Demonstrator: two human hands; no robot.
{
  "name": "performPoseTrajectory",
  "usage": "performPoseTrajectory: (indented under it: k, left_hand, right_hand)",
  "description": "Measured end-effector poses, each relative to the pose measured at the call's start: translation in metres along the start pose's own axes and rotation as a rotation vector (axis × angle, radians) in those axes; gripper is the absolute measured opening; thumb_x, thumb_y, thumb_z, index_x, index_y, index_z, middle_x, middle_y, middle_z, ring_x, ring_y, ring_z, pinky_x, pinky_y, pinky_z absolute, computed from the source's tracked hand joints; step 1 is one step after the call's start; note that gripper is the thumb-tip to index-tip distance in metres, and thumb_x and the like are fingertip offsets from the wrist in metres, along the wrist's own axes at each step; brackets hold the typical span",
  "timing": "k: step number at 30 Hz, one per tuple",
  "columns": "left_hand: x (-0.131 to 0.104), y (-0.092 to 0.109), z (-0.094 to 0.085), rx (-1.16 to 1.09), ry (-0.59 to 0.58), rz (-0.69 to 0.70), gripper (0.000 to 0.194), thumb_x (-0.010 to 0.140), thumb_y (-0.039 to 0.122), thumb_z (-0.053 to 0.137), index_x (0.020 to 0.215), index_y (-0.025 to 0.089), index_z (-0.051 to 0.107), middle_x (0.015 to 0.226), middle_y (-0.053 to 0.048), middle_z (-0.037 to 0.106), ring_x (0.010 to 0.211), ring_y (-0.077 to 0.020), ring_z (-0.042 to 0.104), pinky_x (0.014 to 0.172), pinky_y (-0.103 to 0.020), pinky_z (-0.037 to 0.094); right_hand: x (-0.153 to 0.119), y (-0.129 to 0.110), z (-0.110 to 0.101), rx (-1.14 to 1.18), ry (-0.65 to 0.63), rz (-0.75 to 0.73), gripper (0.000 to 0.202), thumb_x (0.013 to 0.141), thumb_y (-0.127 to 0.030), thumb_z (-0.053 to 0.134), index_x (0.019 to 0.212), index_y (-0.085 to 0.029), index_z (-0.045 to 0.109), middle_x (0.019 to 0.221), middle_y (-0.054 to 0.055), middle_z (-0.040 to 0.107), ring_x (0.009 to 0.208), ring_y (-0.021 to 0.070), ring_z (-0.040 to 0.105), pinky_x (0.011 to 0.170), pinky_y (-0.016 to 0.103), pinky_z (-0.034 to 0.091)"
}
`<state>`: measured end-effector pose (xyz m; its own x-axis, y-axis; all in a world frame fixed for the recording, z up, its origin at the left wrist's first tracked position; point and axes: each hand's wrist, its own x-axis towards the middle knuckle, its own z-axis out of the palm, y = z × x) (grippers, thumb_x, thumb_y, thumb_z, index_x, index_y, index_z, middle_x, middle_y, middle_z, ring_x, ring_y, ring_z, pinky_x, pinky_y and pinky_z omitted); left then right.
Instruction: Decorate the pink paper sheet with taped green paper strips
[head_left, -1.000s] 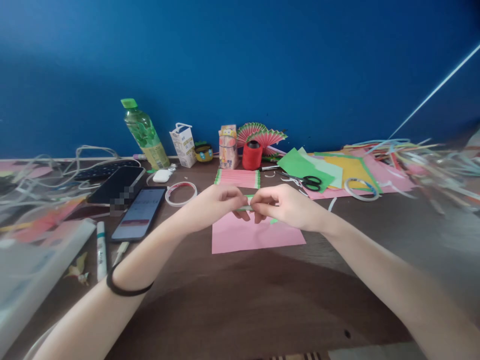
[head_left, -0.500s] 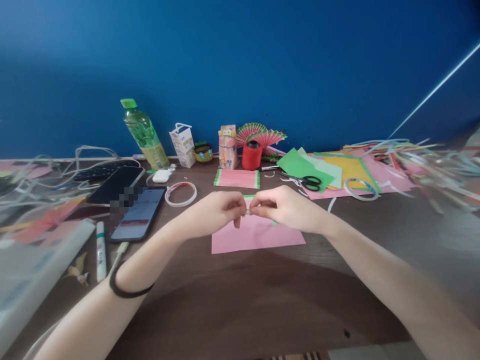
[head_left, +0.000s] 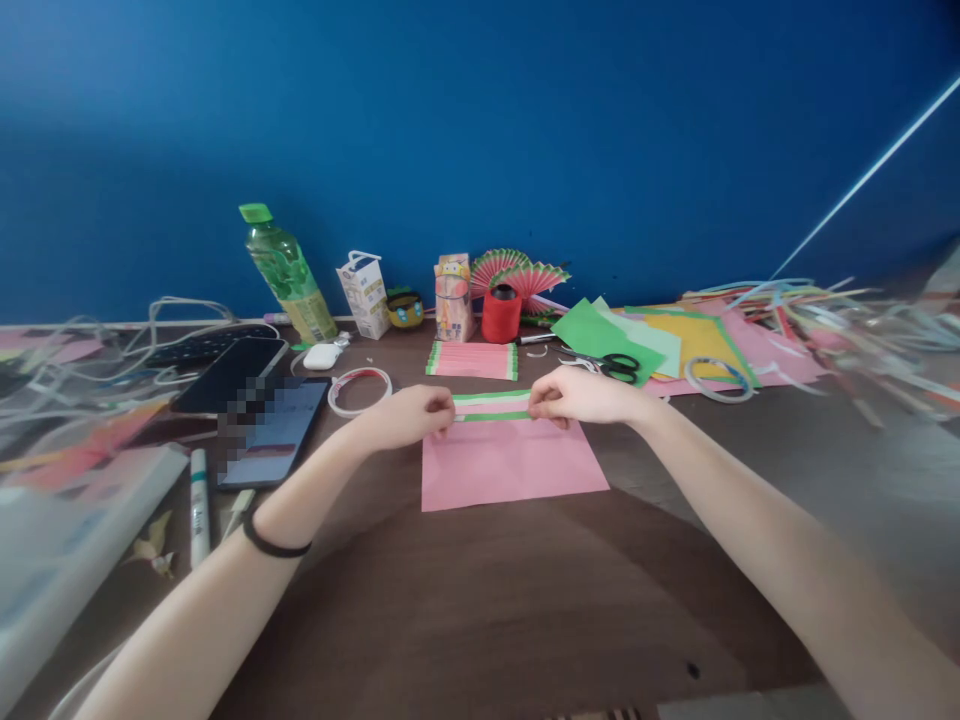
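Note:
Sheets of pink paper (head_left: 510,465) lie flat in front of me, with a green and white band (head_left: 491,400) along the far edge. A narrow green paper strip (head_left: 495,415) stretches across the pink paper between my hands. My left hand (head_left: 412,415) pinches near its left end, where a small pale bit shows by the fingertips. Closed over the right end is my right hand (head_left: 589,397), thumb and fingers together. The fingers partly hide both ends of the strip.
Behind the paper sits a pleated pink-and-green piece (head_left: 472,360). Black scissors (head_left: 621,367) and coloured sheets (head_left: 660,340) lie to the right. A tape roll (head_left: 360,391), a phone (head_left: 277,435) and a marker (head_left: 199,505) are on the left; a green bottle (head_left: 289,275) leans at the wall.
My hands were close together over the middle of the pink paper. They have moved apart, left and right, and the green strip now shows between them.

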<state>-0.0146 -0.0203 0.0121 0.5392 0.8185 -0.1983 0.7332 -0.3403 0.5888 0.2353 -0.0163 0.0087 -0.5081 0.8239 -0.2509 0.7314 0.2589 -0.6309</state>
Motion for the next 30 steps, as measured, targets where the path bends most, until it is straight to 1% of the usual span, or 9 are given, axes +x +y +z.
performPoseTrajectory:
  k: [3,8,12,17,19,22,25,28,30]
  left_hand:
    - [0.001,-0.003,0.003,0.064,-0.024,-0.003,0.017,0.072,0.031,0.043,0.066,0.019,0.053,0.067,0.001,0.061,0.066,-0.0164,0.054,0.061,-0.026,0.037]
    - [0.002,-0.006,0.010,0.219,0.018,-0.079,0.014,0.070,0.030,0.046,0.065,0.019,0.052,0.068,-0.002,0.061,0.065,-0.0176,0.054,0.057,-0.027,0.034]
    - [0.002,-0.012,0.004,0.290,0.044,-0.084,0.008,0.069,0.026,0.047,0.069,0.019,0.052,0.072,-0.003,0.062,0.068,-0.0181,0.056,0.059,-0.026,0.036]
    - [-0.003,-0.021,-0.012,0.605,0.246,-0.248,0.018,0.077,0.031,0.042,0.083,0.017,0.052,0.091,-0.013,0.063,0.087,-0.0281,0.058,0.070,-0.034,0.039]
    - [-0.006,-0.025,-0.016,0.676,0.265,-0.338,0.024,0.077,0.033,0.046,0.091,0.014,0.051,0.099,-0.019,0.061,0.095,-0.0325,0.056,0.074,-0.036,0.040]
    - [-0.007,-0.032,-0.017,0.658,0.214,-0.418,0.026,0.077,0.029,0.046,0.095,0.010,0.051,0.105,-0.024,0.059,0.099,-0.0358,0.056,0.075,-0.037,0.041]
    - [-0.006,-0.036,-0.018,0.618,0.213,-0.410,0.020,0.079,0.023,0.039,0.088,0.012,0.053,0.102,-0.023,0.061,0.095,-0.0368,0.058,0.072,-0.039,0.041]
    - [-0.006,-0.029,-0.020,0.523,0.305,-0.303,0.019,0.081,0.026,0.037,0.083,0.016,0.053,0.092,-0.016,0.065,0.087,-0.0315,0.061,0.070,-0.037,0.042]
    - [-0.007,-0.016,-0.020,0.354,0.396,-0.208,0.019,0.080,0.033,0.041,0.083,0.018,0.052,0.086,-0.010,0.066,0.080,-0.0258,0.062,0.069,-0.034,0.043]
  right_hand:
    - [0.005,0.007,0.005,-0.008,-0.024,-0.014,0.016,0.072,-0.031,0.054,0.070,-0.017,0.062,0.055,0.000,0.060,0.054,0.0124,0.054,0.054,0.023,0.038]
    - [0.010,0.015,0.012,-0.036,-0.083,0.013,0.018,0.072,-0.031,0.054,0.063,-0.016,0.060,0.054,0.000,0.059,0.050,0.0114,0.053,0.053,0.024,0.039]
    - [0.010,0.012,0.014,-0.149,-0.013,0.051,0.016,0.070,-0.030,0.054,0.064,-0.017,0.061,0.057,0.000,0.059,0.053,0.0124,0.052,0.053,0.025,0.036]
    - [0.009,0.010,0.015,-0.211,0.047,0.005,0.023,0.074,-0.036,0.051,0.065,-0.017,0.062,0.062,0.001,0.059,0.057,0.0125,0.049,0.053,0.025,0.032]
    - [0.010,0.012,0.016,-0.222,0.075,-0.027,0.027,0.077,-0.038,0.048,0.067,-0.017,0.062,0.064,0.002,0.060,0.057,0.0128,0.049,0.053,0.025,0.032]
    - [0.012,0.014,0.017,-0.248,0.159,-0.062,0.025,0.077,-0.037,0.049,0.073,-0.017,0.065,0.075,0.004,0.063,0.067,0.0155,0.053,0.059,0.026,0.034]
    - [0.012,0.015,0.018,-0.273,0.225,-0.074,0.022,0.077,-0.034,0.051,0.078,-0.017,0.066,0.084,0.007,0.062,0.078,0.0184,0.054,0.065,0.027,0.036]
    - [0.013,0.013,0.018,-0.286,0.300,-0.107,0.019,0.077,-0.029,0.052,0.076,-0.016,0.066,0.086,0.008,0.060,0.084,0.0203,0.054,0.073,0.030,0.039]
    - [0.014,0.010,0.018,-0.265,0.399,-0.173,0.016,0.078,-0.024,0.052,0.075,-0.016,0.065,0.088,0.008,0.059,0.089,0.0207,0.053,0.081,0.033,0.039]
